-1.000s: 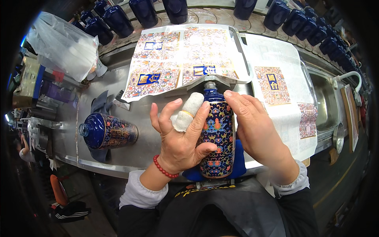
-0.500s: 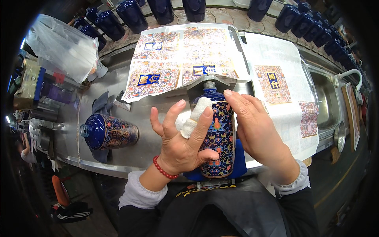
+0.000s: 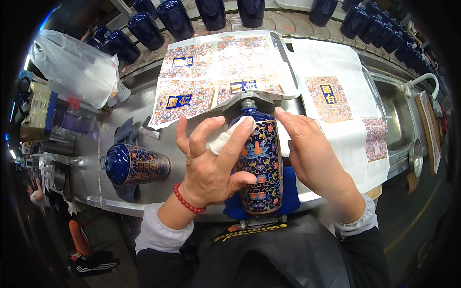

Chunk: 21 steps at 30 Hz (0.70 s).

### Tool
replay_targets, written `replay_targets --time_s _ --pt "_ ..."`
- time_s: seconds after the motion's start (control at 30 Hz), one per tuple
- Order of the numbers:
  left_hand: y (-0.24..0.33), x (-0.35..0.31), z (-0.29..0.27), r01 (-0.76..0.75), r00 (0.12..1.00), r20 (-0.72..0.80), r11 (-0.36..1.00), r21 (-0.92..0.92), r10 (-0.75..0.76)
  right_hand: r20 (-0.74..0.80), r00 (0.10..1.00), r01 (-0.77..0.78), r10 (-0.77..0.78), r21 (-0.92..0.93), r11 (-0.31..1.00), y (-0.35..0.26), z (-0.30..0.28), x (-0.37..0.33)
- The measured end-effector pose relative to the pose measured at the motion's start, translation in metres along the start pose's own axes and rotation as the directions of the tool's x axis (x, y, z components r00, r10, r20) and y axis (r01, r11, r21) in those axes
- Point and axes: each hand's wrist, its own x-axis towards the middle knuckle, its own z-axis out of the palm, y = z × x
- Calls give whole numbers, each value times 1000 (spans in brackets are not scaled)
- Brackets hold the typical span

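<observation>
A dark blue bottle (image 3: 260,165) with a colourful floral pattern lies in front of me, neck pointing away, on a blue pad (image 3: 291,192). Along its left side is my left hand (image 3: 211,165), fingers spread and the middle finger wrapped in white material. The index fingertip and thumb reach over the patterned surface; whether they press on it I cannot tell. To the right, my right hand (image 3: 312,149) has its fingers extended, the index fingertip close to the bottle's shoulder. Neither hand is closed round the bottle.
A second patterned bottle (image 3: 137,164) lies on a grey cloth (image 3: 126,132) at left. Printed floral sheets (image 3: 192,79) and a paper sheet (image 3: 307,62) spread across the metal worktop. Plain blue bottles (image 3: 211,14) line the back. A sink (image 3: 391,110) is at right, a plastic bag (image 3: 77,67) at far left.
My left hand has shifted slightly left relative to the bottle, its index finger now covering more of the wrapped finger. My right hand stays by the bottle's right side. The whole view has shifted slightly.
</observation>
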Motion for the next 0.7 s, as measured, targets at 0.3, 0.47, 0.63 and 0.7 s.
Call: replay_targets --time_s 0.3,0.47,0.63,0.7 --pt "-10 20 -1 -64 998 27 998 -2 64 -82 996 -23 25 34 999 5 0 -17" --pt "-13 19 -1 -82 995 -60 997 -11 81 -154 985 -46 72 167 985 2 -12 3" --pt "-16 8 3 -18 989 -148 998 -66 8 12 991 -134 135 261 956 20 -18 41" --pt "-15 1 5 -8 977 -211 996 -94 -13 41 972 -232 232 343 910 25 -16 41"
